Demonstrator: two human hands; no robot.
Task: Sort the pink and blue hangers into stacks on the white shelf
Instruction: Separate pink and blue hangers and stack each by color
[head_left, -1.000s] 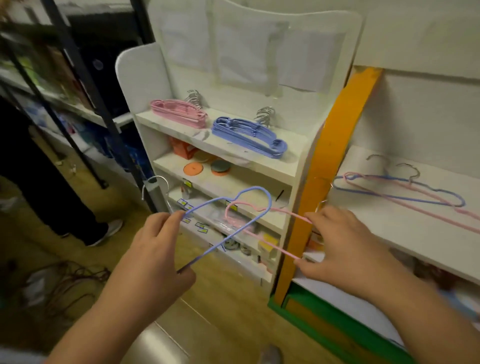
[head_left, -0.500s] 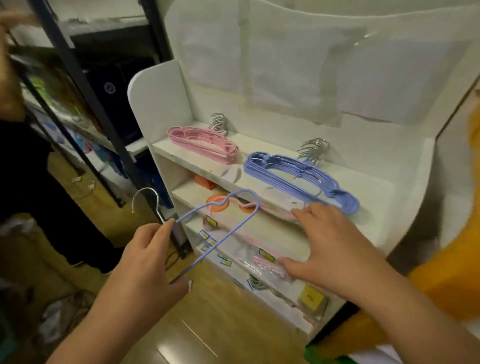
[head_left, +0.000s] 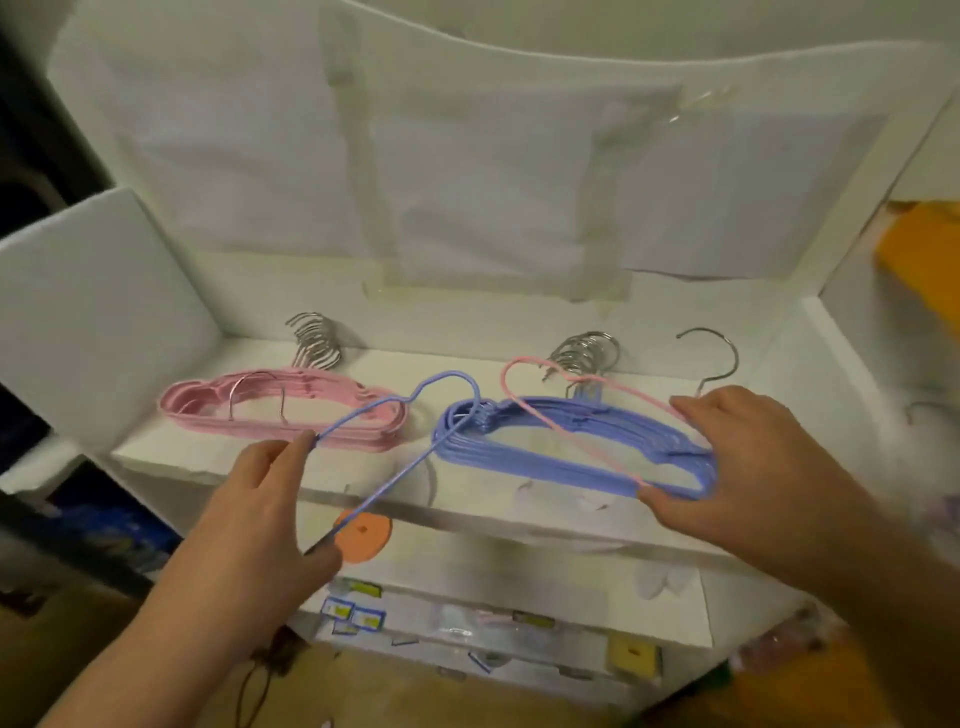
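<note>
On the top board of the white shelf (head_left: 270, 475) lie two stacks: pink hangers (head_left: 208, 410) on the left, blue hangers (head_left: 582, 457) on the right, metal hooks pointing to the back wall. My left hand (head_left: 260, 525) grips a single blue hanger (head_left: 410, 447), which slants over the gap between the stacks, its hook over the pink stack. My right hand (head_left: 748, 467) holds a single pink hanger (head_left: 524, 402) above the blue stack, its metal hook (head_left: 719, 353) sticking up behind my fingers.
Taped white sheets cover the shelf's back wall (head_left: 467, 182). Lower shelves hold an orange disc (head_left: 363, 535), small labelled cards (head_left: 353, 613) and a yellow block (head_left: 634, 660). An orange panel (head_left: 919, 254) stands at the right, dark racks at the left. Wooden floor lies below.
The view has closed in on the top shelf. Both hands rose from in front of the lower shelves to the top board, carrying the blue and pink hangers over the stacks.
</note>
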